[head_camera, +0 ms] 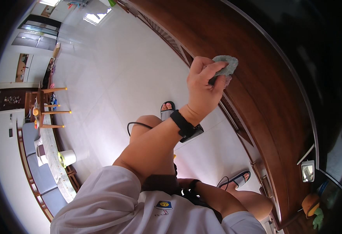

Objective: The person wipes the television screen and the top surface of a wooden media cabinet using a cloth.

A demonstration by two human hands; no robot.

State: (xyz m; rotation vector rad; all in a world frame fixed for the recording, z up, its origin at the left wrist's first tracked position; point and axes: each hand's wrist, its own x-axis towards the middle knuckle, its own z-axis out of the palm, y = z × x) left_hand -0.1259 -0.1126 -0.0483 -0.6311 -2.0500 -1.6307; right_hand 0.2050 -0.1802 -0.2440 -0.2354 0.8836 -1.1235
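Observation:
My left hand (206,84) pinches a crumpled grey-green cloth (232,63) between the thumb and bent fingers. The cloth is over the front edge of a long dark-brown wooden cabinet top (264,96); whether it presses on the wood I cannot tell. A black strap (182,124) with a dark device circles my left wrist. Low in front of my body is my right hand (185,183), mostly hidden, with a black band at its wrist. It lies near my lap beside dark brown fabric (160,182); its fingers do not show.
A large glossy black panel with a metal rim (312,128) stands behind the cabinet top. A small white-framed device (308,171) and an orange-brown figure (310,203) sit at the near end. Pale floor tiles (124,67), a wooden stool (46,112), a white bin (68,158) and a cushioned bench (43,175) are leftward.

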